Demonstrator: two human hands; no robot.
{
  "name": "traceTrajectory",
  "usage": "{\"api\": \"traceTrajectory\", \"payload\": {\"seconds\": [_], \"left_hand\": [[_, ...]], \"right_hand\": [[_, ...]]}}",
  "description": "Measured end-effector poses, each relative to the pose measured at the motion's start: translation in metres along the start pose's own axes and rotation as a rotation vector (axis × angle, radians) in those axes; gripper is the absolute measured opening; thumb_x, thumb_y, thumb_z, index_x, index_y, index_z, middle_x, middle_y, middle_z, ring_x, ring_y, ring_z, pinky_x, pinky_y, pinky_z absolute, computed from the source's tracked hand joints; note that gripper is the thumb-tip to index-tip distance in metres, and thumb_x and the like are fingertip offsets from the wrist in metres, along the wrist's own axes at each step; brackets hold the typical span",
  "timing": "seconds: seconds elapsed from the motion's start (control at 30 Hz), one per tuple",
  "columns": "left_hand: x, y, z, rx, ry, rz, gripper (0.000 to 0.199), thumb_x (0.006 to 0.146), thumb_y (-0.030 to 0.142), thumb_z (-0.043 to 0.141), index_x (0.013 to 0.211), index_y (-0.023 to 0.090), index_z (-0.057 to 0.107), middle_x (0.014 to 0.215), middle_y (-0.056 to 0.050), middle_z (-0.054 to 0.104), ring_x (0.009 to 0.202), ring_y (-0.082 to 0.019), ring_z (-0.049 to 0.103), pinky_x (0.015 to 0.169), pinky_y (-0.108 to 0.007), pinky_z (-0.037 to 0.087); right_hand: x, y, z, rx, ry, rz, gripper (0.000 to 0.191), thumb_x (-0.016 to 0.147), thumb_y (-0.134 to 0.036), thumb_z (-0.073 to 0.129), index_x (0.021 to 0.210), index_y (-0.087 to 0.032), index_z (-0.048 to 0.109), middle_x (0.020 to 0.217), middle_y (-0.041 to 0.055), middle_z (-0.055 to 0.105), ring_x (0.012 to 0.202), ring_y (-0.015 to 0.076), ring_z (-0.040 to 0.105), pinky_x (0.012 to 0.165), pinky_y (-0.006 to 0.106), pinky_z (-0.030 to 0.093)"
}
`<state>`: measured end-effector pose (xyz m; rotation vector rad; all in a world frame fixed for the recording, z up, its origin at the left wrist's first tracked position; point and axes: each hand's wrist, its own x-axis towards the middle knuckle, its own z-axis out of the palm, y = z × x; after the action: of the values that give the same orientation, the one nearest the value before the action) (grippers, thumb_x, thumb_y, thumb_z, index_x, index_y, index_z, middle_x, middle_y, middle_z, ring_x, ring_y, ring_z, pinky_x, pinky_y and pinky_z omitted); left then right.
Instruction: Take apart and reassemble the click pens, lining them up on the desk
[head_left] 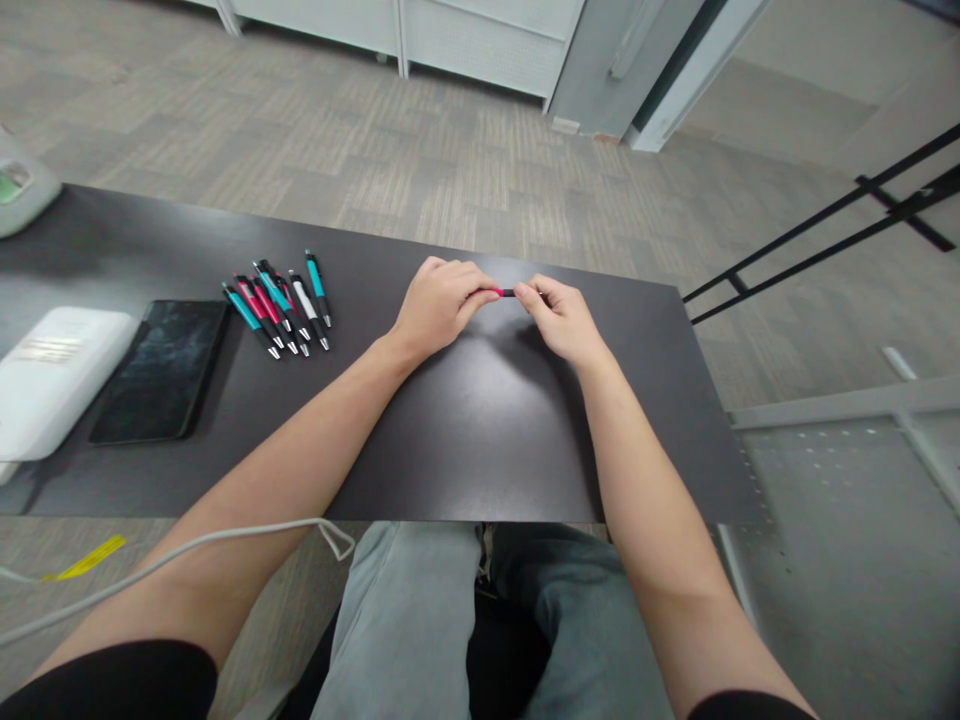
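Observation:
Between my two hands, a little above the dark table (465, 420), a red and black pen (507, 293) is held level. My left hand (448, 298) is closed on its red end, thumb and fingers pinched together. On the black end, my right hand (556, 312) is closed as well, its fingers curled round and hiding the tip. Left of my hands lies a loose group of pens (289, 308) with teal, red and white barrels, black grips and silver tips.
A black tablet (163, 370) lies left of the pens, beside a white box-like device (60, 375). A pale container (22, 185) stands at the far left corner. A white cable (187, 548) crosses over my left forearm. Black metal bars (817, 225) stand beyond the table's right edge.

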<state>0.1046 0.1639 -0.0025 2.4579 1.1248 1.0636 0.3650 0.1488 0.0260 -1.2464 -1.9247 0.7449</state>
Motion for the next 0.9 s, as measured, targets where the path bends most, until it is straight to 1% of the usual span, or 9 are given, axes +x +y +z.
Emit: {"api": "traceTrajectory", "payload": {"seconds": [0.27, 0.37, 0.43, 0.5, 0.57, 0.63, 0.7, 0.8, 0.9], "left_hand": [[0.001, 0.004, 0.000, 0.032, 0.099, 0.019, 0.024, 0.129, 0.035, 0.071, 0.122, 0.028, 0.093, 0.122, -0.009, 0.095, 0.120, -0.035, 0.086, 0.119, -0.055, 0.056], [0.002, -0.006, 0.004, -0.026, 0.248, -0.077, 0.018, 0.129, 0.035, 0.074, 0.124, 0.029, 0.090, 0.121, -0.007, 0.092, 0.115, -0.031, 0.084, 0.114, -0.050, 0.060], [0.004, -0.016, 0.006, -0.082, 0.382, -0.174, 0.015, 0.130, 0.037, 0.075, 0.126, 0.029, 0.088, 0.121, -0.007, 0.090, 0.113, -0.029, 0.083, 0.109, -0.045, 0.062], [0.006, -0.027, 0.008, -0.135, 0.492, -0.251, 0.015, 0.132, 0.040, 0.075, 0.126, 0.030, 0.086, 0.121, -0.007, 0.088, 0.112, -0.027, 0.083, 0.107, -0.043, 0.064], [0.008, -0.033, 0.008, -0.177, 0.564, -0.297, 0.017, 0.133, 0.042, 0.075, 0.126, 0.030, 0.084, 0.122, -0.007, 0.088, 0.113, -0.027, 0.084, 0.107, -0.042, 0.066], [0.009, -0.035, 0.007, -0.195, 0.596, -0.326, 0.019, 0.134, 0.043, 0.073, 0.126, 0.030, 0.084, 0.124, -0.008, 0.088, 0.113, -0.027, 0.085, 0.108, -0.042, 0.067], [0.009, -0.033, 0.006, -0.181, 0.585, -0.348, 0.021, 0.134, 0.044, 0.070, 0.127, 0.029, 0.084, 0.125, -0.009, 0.089, 0.115, -0.027, 0.085, 0.110, -0.043, 0.068], [0.006, -0.029, 0.005, -0.139, 0.493, -0.358, 0.024, 0.134, 0.044, 0.067, 0.132, 0.028, 0.084, 0.131, -0.012, 0.090, 0.120, -0.029, 0.086, 0.113, -0.046, 0.068], [0.005, -0.028, 0.006, -0.180, 0.433, -0.387, 0.024, 0.133, 0.043, 0.066, 0.133, 0.026, 0.084, 0.131, -0.013, 0.093, 0.119, -0.029, 0.087, 0.109, -0.044, 0.070]], "right_hand": [[0.005, -0.001, 0.013, 0.195, 0.056, 0.109, 0.094, 0.100, -0.118, 0.075, 0.077, -0.031, 0.047, 0.074, -0.0033, 0.041, 0.076, 0.0206, 0.039, 0.074, 0.039, 0.038], [0.006, 0.001, 0.019, 0.232, 0.070, 0.133, 0.089, 0.101, -0.114, 0.079, 0.082, -0.031, 0.052, 0.076, -0.0032, 0.047, 0.076, 0.0205, 0.043, 0.074, 0.037, 0.043], [0.003, 0.002, 0.026, 0.196, 0.043, 0.096, 0.083, 0.102, -0.111, 0.080, 0.090, -0.031, 0.063, 0.082, -0.0008, 0.058, 0.078, 0.0225, 0.050, 0.077, 0.039, 0.050], [-0.001, 0.000, 0.036, 0.075, -0.042, -0.003, 0.070, 0.110, -0.100, 0.079, 0.106, -0.030, 0.078, 0.099, 0.0059, 0.075, 0.090, 0.0284, 0.065, 0.089, 0.045, 0.061], [-0.006, -0.006, 0.046, -0.109, -0.154, -0.123, 0.052, 0.122, -0.079, 0.075, 0.129, -0.030, 0.090, 0.132, 0.0150, 0.087, 0.119, 0.0377, 0.077, 0.113, 0.055, 0.065], [-0.010, -0.013, 0.056, -0.282, -0.242, -0.200, 0.045, 0.128, -0.060, 0.069, 0.154, -0.031, 0.091, 0.169, 0.0189, 0.082, 0.151, 0.0454, 0.074, 0.132, 0.064, 0.059], [-0.011, -0.019, 0.063, -0.382, -0.291, -0.217, 0.050, 0.130, -0.053, 0.068, 0.170, -0.032, 0.086, 0.189, 0.0176, 0.072, 0.166, 0.0507, 0.066, 0.137, 0.071, 0.056], [-0.008, -0.020, 0.066, -0.361, -0.289, -0.192, 0.050, 0.129, -0.052, 0.069, 0.171, -0.031, 0.086, 0.183, 0.0173, 0.079, 0.164, 0.0534, 0.068, 0.134, 0.073, 0.057], [-0.002, -0.010, 0.062, -0.204, -0.169, -0.127, 0.036, 0.128, -0.049, 0.070, 0.147, -0.032, 0.095, 0.156, 0.0163, 0.092, 0.147, 0.0483, 0.079, 0.130, 0.068, 0.061]]}}
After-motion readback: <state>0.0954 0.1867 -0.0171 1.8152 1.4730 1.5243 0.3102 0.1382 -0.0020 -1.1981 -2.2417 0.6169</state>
